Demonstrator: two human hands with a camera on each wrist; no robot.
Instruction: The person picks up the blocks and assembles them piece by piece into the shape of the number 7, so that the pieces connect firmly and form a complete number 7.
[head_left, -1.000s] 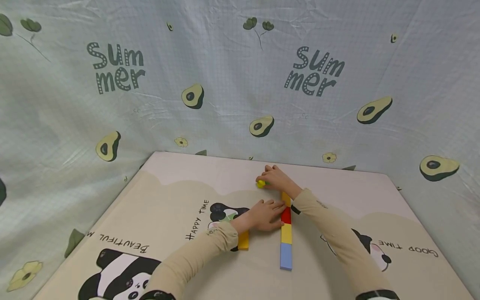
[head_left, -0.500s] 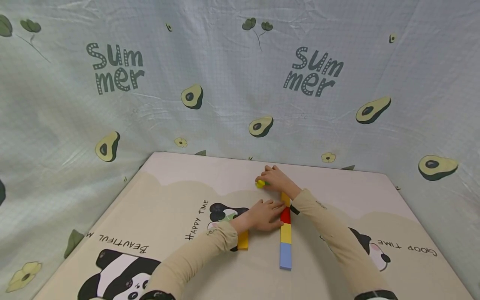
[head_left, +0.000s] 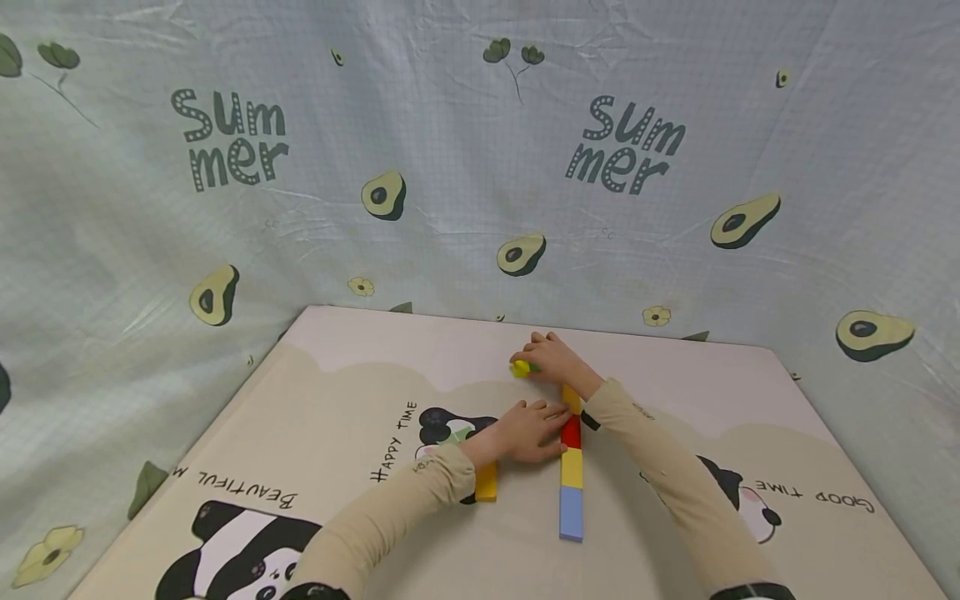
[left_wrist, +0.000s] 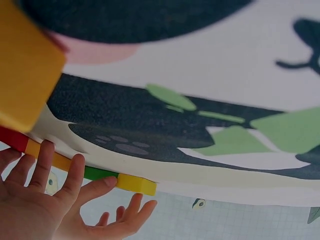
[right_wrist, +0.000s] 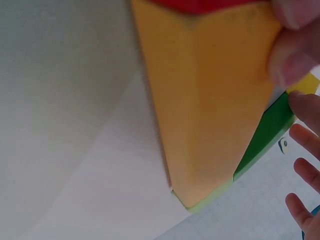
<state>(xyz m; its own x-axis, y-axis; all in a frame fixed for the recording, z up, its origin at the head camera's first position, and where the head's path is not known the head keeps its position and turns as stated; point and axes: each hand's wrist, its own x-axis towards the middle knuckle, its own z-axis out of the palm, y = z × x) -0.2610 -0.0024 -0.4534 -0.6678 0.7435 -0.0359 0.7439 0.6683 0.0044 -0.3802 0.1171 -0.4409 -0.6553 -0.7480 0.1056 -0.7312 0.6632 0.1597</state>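
A straight row of blocks runs away from me in the head view: a blue block (head_left: 571,512), a yellow block (head_left: 572,468), a red block (head_left: 572,432) and an orange block (head_left: 572,398). At its far end a green block (left_wrist: 97,173) and a small yellow block (left_wrist: 136,184) turn off to the left. My left hand (head_left: 527,430) rests at the row's left side, fingertips against the red and orange blocks. My right hand (head_left: 557,359) pinches the small yellow block near its joint with the green one, the thumb on the near side.
A separate orange block (head_left: 486,483) lies partly under my left sleeve (head_left: 390,508). The tabletop (head_left: 337,417) carries printed pandas and words. A curtain (head_left: 450,167) patterned with avocados hangs behind its far edge.
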